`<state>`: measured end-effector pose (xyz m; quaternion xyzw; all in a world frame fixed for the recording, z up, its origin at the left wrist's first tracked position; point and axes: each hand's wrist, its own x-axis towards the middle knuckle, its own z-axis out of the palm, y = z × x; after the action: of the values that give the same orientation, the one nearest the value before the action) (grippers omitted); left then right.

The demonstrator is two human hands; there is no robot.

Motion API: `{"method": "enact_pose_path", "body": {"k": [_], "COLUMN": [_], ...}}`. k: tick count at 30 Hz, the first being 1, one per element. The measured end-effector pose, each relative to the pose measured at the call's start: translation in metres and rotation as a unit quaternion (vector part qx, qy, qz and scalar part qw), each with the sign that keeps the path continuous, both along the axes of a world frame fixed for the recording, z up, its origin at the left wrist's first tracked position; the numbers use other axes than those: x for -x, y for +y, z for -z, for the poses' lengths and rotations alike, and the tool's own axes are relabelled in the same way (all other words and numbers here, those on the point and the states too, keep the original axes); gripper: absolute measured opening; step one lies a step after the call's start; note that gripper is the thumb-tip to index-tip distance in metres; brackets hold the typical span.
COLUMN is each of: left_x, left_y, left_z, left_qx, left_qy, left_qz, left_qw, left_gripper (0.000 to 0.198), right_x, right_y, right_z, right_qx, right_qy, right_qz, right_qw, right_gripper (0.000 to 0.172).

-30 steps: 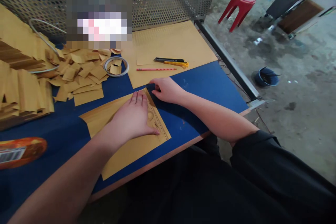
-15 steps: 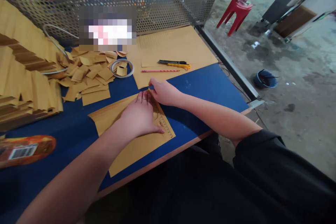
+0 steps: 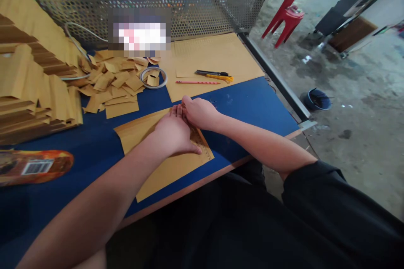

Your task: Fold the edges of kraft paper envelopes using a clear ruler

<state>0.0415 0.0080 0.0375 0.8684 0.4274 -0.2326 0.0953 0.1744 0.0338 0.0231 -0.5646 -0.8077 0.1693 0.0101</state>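
Observation:
A brown paper sheet (image 3: 151, 185), its far edge folded or creased, lies on the blue tabletop in front of me. My left hand (image 3: 175, 134) rests flat over it, thumb spread out toward me. Beneath that hand a clear ruler (image 3: 204, 148) runs along the sheet's right side, partly covered. My right hand (image 3: 200, 112) is closed at the sheet's far right corner, right against my left fingertips. Its fingers appear to pinch the paper there, though the fingertips are mostly hidden.
Beyond my hands, a box cutter (image 3: 214, 75) and a red pencil (image 3: 197, 82) lie on larger brown sheets (image 3: 217, 54). A tape roll (image 3: 153, 77) sits beside paper scraps (image 3: 120, 80). Folded brown paper stacks (image 3: 38, 88) and an orange package (image 3: 38, 167) are at left.
The view has shifted slightly. My right hand has curled in closer against my left fingertips at the paper's corner. My left hand stays flat on the sheet and ruler.

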Motion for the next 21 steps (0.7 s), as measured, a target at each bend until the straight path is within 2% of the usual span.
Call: {"method": "enact_pose_path", "body": {"k": [3,9,16,21], "left_x": [-0.001,-0.002,0.004,-0.002], "left_y": [0.001,0.0,0.0,0.001], "left_z": [0.002,0.005,0.013,0.013], "left_qx": [0.002,-0.003,-0.007,-0.003], "left_qy": [-0.008,0.011,-0.068,-0.031], "left_qz": [-0.007,-0.032,-0.07,-0.063], "left_qw": [1.0,0.999,0.995,0.998], "left_gripper": [0.124,0.151,0.161,0.165], "right_x": [-0.001,-0.002,-0.006,-0.012], "right_y": [-0.006,-0.016,-0.035,-0.055], "right_z": [-0.001,-0.005,-0.008,-0.009], "right_qx": [-0.001,0.003,0.017,0.016], "right_qy": [-0.013,-0.033,-0.06,-0.073], "right_qz": [-0.005,-0.02,-0.024,-0.043], "right_qw": [1.0,0.999,0.998,0.996], "right_gripper": [0.026,0.029,0.031,0.03]}}
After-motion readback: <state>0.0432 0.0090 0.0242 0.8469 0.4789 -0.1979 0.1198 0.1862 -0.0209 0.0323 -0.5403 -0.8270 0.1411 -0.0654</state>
